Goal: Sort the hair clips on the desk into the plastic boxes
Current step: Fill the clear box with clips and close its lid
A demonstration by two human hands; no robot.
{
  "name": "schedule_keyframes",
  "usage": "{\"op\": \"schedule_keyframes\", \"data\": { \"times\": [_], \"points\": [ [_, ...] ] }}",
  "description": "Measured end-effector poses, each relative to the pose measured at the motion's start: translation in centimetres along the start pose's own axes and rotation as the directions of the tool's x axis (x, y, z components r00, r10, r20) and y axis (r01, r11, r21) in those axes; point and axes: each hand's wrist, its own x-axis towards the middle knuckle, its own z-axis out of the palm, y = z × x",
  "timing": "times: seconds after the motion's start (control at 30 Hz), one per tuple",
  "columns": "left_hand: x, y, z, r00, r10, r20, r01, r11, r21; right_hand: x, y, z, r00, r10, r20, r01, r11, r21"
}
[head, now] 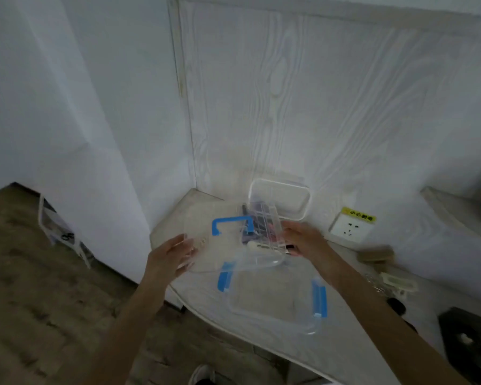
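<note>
Hands: left hand (169,257) and right hand (303,238) hold a clear plastic lid (206,245) with a blue handle (232,224) between them, fingers curled on its left and right edges, above the desk (345,345). Hair clips (257,234): blurred, in a clear box behind the lid. Open clear box (272,301) with blue latches: on the desk, nearer. White lid (279,200): leaning against the far wall. Socket (350,227): right.
</note>
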Motion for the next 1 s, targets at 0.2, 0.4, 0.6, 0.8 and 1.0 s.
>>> {"op": "schedule_keyframes", "data": {
  "times": [0.2,0.4,0.6,0.8,1.0],
  "points": [
    [8.6,3.0,-3.4,0.986,0.075,-0.148,-0.033,0.963,0.267,11.1,-3.9,7.1,0.997,0.065,0.040,-0.062,0.995,-0.077],
    [15.4,2.1,-4.3,0.966,0.231,-0.114,-0.110,0.770,0.629,18.3,-3.6,11.6,0.997,0.075,0.012,-0.060,0.881,-0.469],
    [18.6,-0.3,-4.0,0.875,0.435,-0.213,-0.146,0.657,0.740,22.6,-1.6,13.8,0.980,0.187,0.071,-0.129,0.862,-0.490],
    [19.5,-1.6,-5.1,0.936,0.328,-0.131,-0.066,0.529,0.846,23.0,-1.4,13.4,0.988,0.153,0.010,-0.133,0.887,-0.443],
    [17.7,-2.5,-8.5,0.947,0.306,-0.100,-0.143,0.679,0.720,18.5,-0.1,14.3,0.980,-0.163,0.115,0.200,0.775,-0.599]
  ]
}}
